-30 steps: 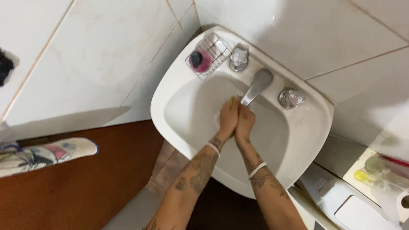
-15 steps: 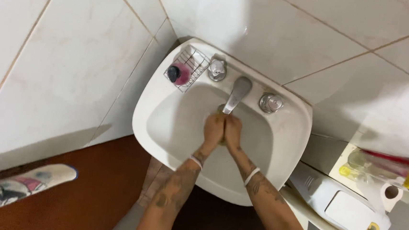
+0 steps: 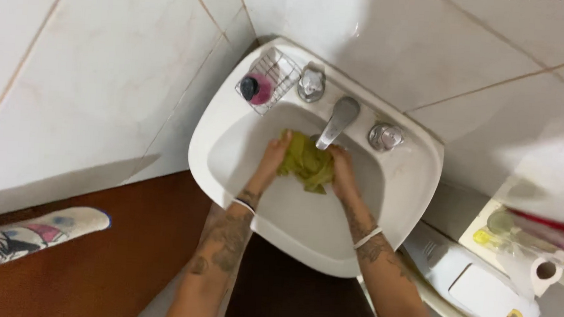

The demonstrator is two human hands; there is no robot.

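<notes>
Filling the upper half of the view, white wall tiles [image 3: 103, 66] meet in a corner behind a white wall-hung washbasin [image 3: 419, 188], with reddish-brown floor [image 3: 115, 266] below and a patterned bath mat [image 3: 19, 233] at the left edge. A white toilet cistern [image 3: 478, 288] sits just right of the basin, with a toilet-paper roll [image 3: 545, 273] beside it. Inside the bowl, directly under the chrome spout [image 3: 337, 121], a crumpled yellow-green cloth [image 3: 305, 163] is held between both hands: the left hand [image 3: 272, 161] has its fingers curled onto the cloth's left side, and the right hand [image 3: 344, 173] grips its right side with closed fingers. Two chrome tap handles [image 3: 312, 82] flank the spout. A small wire soap rack [image 3: 271, 79] on the rim's left corner holds a pink soap piece [image 3: 255, 87].
</notes>
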